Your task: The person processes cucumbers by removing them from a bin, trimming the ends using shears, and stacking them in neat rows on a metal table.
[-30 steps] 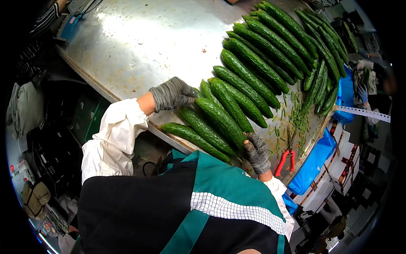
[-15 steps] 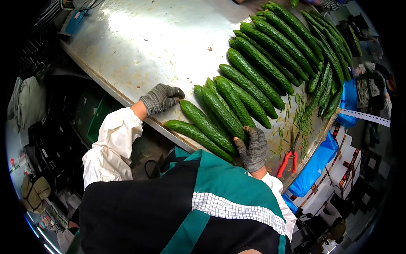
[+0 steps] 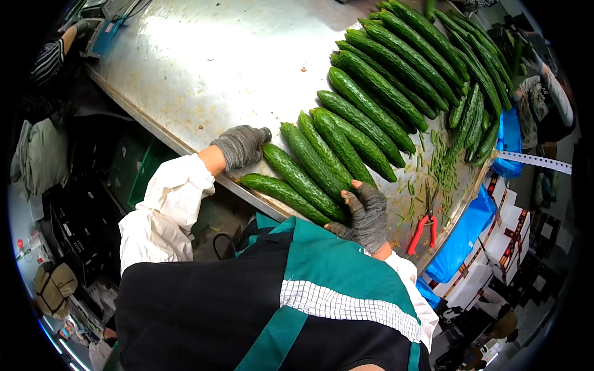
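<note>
Long green cucumbers lie side by side in a slanting row on the metal table. My left hand (image 3: 241,147), in a grey knitted glove, rests by the far-left ends of the nearest cucumbers (image 3: 297,179). Its fingers are curled together, and whether anything is inside them is hidden. At the opposite ends, my right hand (image 3: 366,216) has its gloved fingers spread, with bare fingertips touching the cucumber ends. The front cucumber (image 3: 281,196) lies closest to the table edge, its right end beside my right thumb.
Red-handled scissors (image 3: 424,232) lie right of my right hand, beside scattered green trimmings (image 3: 440,164). More cucumbers (image 3: 482,55) are heaped at the far right. Blue plastic (image 3: 461,238) hangs beyond the table edge (image 3: 148,123). Other people's arms show at both sides.
My right hand has spread its fingers and shifted slightly left over the cucumber ends. Some near cucumbers have shifted slightly. My left hand has turned, its fingers still curled.
</note>
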`<control>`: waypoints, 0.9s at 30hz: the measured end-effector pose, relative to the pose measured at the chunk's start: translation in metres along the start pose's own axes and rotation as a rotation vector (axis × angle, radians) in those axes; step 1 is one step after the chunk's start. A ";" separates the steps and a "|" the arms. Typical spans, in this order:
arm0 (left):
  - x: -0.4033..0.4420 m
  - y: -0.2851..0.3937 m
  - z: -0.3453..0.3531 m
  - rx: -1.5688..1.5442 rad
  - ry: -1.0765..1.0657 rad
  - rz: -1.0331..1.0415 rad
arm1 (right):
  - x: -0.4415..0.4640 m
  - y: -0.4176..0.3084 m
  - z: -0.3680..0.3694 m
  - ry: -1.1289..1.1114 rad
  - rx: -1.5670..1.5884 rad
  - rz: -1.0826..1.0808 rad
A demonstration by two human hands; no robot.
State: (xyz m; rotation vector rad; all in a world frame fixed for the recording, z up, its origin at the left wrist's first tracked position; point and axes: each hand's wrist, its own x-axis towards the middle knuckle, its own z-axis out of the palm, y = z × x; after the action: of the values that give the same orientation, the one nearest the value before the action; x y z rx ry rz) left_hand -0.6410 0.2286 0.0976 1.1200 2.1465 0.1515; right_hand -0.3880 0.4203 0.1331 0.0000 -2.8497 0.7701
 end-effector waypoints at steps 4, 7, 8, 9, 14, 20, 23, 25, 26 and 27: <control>0.002 -0.008 -0.010 -0.028 -0.040 0.073 | -0.009 0.003 0.014 -0.002 -0.062 -0.003; -0.003 -0.014 -0.023 -0.688 -0.275 -0.098 | -0.009 -0.001 0.015 0.024 -0.030 0.020; -0.004 -0.016 -0.023 -0.687 -0.275 -0.099 | -0.009 -0.001 0.015 0.025 -0.029 0.019; -0.004 -0.018 -0.024 -0.801 -0.324 -0.136 | -0.010 0.000 0.016 0.027 -0.031 0.016; 0.000 -0.018 -0.010 -0.839 -0.306 -0.242 | -0.011 0.001 0.017 0.040 -0.043 -0.005; -0.010 -0.021 -0.011 -1.159 -0.331 -0.349 | -0.014 0.001 0.021 0.043 -0.064 -0.005; -0.017 -0.024 -0.014 -1.301 -0.318 -0.343 | -0.014 0.001 0.022 0.067 -0.061 -0.009; -0.021 -0.023 -0.013 -1.360 -0.293 -0.324 | -0.015 0.000 0.022 0.066 -0.060 0.001; -0.022 -0.023 -0.012 -1.417 -0.270 -0.306 | -0.015 0.000 0.022 0.065 -0.059 0.000; -0.024 -0.022 -0.011 -1.475 -0.245 -0.286 | -0.015 0.000 0.022 0.065 -0.067 -0.005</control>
State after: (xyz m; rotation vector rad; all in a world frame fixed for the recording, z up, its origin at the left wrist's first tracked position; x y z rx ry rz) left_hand -0.6539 0.1991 0.1093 -0.0502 1.3179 1.1458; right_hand -0.3772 0.4090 0.1117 -0.0263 -2.8114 0.6605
